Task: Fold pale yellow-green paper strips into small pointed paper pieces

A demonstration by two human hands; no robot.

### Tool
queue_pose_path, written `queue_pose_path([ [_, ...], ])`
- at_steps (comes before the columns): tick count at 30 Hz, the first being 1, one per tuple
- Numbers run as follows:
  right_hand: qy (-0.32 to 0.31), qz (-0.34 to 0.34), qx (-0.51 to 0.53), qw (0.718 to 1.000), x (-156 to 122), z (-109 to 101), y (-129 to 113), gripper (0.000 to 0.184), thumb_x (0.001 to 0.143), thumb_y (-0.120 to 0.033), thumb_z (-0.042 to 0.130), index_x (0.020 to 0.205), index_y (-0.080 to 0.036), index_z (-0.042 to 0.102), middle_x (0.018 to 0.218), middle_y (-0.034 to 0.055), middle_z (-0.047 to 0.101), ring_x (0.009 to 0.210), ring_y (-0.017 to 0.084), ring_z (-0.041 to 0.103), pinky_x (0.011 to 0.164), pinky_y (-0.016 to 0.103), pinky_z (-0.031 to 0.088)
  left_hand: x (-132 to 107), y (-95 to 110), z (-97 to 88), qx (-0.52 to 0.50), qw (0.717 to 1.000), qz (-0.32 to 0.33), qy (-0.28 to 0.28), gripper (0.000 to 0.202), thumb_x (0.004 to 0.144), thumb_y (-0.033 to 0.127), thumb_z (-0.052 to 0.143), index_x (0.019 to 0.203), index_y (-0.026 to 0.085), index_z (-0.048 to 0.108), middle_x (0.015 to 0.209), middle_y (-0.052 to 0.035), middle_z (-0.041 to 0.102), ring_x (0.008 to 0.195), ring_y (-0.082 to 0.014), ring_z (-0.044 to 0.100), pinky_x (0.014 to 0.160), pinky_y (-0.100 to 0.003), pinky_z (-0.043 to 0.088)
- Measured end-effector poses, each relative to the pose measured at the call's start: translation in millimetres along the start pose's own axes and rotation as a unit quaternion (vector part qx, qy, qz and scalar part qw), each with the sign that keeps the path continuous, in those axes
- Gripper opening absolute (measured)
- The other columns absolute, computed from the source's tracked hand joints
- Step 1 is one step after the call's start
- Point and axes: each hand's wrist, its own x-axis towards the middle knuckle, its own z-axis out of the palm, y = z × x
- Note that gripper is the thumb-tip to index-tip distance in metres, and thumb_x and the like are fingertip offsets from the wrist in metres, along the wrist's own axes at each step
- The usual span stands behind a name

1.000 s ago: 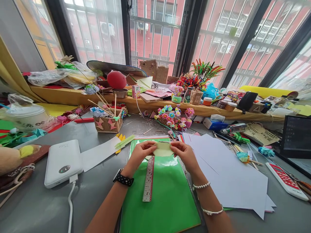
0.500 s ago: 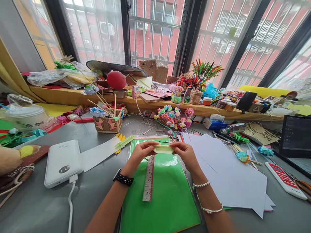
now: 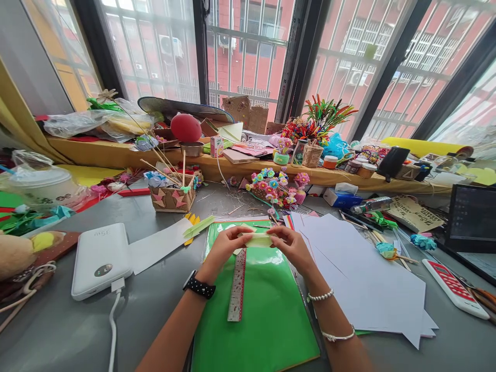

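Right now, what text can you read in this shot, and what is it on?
"35w": on the white power bank, seen upside down.
Brown card sign: handwriting, too blurred to read.
Ruler: marks too small to read.
Calculator: keys too small to read.
Small carton: print blurred.
Paper strip being held: no print shows.

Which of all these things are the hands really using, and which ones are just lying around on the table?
In use: left hand and right hand, both pinching the pale yellow paper; green sheet under them; ruler lying on it, close by.

Just lying about: power bank, white paper sheets, calculator, paper-flower basket, cardboard box of sticks.
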Motion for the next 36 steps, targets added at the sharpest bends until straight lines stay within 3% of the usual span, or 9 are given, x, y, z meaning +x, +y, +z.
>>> queue_pose_path([
  [3, -0.006, 0.025, 0.009, 1.000, 1, 2, 4, 0.023, 0.065, -0.030, 0.057, 0.084, -0.017, 0.062, 0.082, 0.0047, 0.061, 0.068, 0.016, 0.057, 0.055, 0.027, 0.049, -1, 0, 1.0, 0.024, 0.999, 0.025, 0.000, 0.024, 0.059, 0.031, 0.063, 0.076, 0.015, 0.063, 0.074, -0.0036, 0.062, 0.066, -0.0139, 0.055, 0.059, -0.023, 0.045],
  [9, 0.031, 0.036, -0.012, 0.999, 2, 5, 8, 0.019, 0.065, -0.031, 0.058, 0.073, -0.015, 0.064, 0.062, 0.0023, 0.060, 0.052, 0.012, 0.054, 0.048, 0.025, 0.047, -1, -2, 3.0, 0.040, 0.999, 0.029, 0.000, 0.023, 0.060, 0.031, 0.062, 0.076, 0.015, 0.063, 0.071, -0.0019, 0.061, 0.062, -0.0120, 0.053, 0.056, -0.021, 0.043],
  [20, 0.059, 0.025, -0.053, 0.996, 1, 7, 13, 0.019, 0.067, -0.032, 0.055, 0.070, -0.015, 0.063, 0.057, 0.0014, 0.058, 0.045, 0.012, 0.052, 0.044, 0.023, 0.045, 0, -4, 4.6, 0.068, 0.997, 0.030, 0.023, 0.025, 0.060, 0.033, 0.061, 0.076, 0.013, 0.062, 0.070, -0.0028, 0.061, 0.062, -0.0129, 0.054, 0.053, -0.021, 0.043],
  [28, 0.068, 0.012, -0.084, 0.994, -2, 11, 9, 0.015, 0.069, -0.028, 0.054, 0.068, -0.015, 0.062, 0.055, 0.0003, 0.056, 0.043, 0.010, 0.052, 0.041, 0.020, 0.043, -1, -5, 5.3, 0.139, 0.987, 0.074, 0.010, 0.023, 0.063, 0.034, 0.059, 0.074, 0.015, 0.063, 0.074, -0.0027, 0.063, 0.065, -0.0136, 0.055, 0.055, -0.020, 0.041],
  [36, 0.081, 0.013, -0.081, 0.993, -3, 14, 2, 0.013, 0.067, -0.025, 0.056, 0.064, -0.015, 0.061, 0.049, -0.0016, 0.055, 0.039, 0.009, 0.050, 0.039, 0.018, 0.041, 0, -4, 5.3, 0.156, 0.983, 0.085, 0.054, 0.017, 0.062, 0.030, 0.059, 0.068, 0.015, 0.066, 0.070, -0.0037, 0.066, 0.067, -0.0163, 0.057, 0.057, -0.022, 0.042],
])
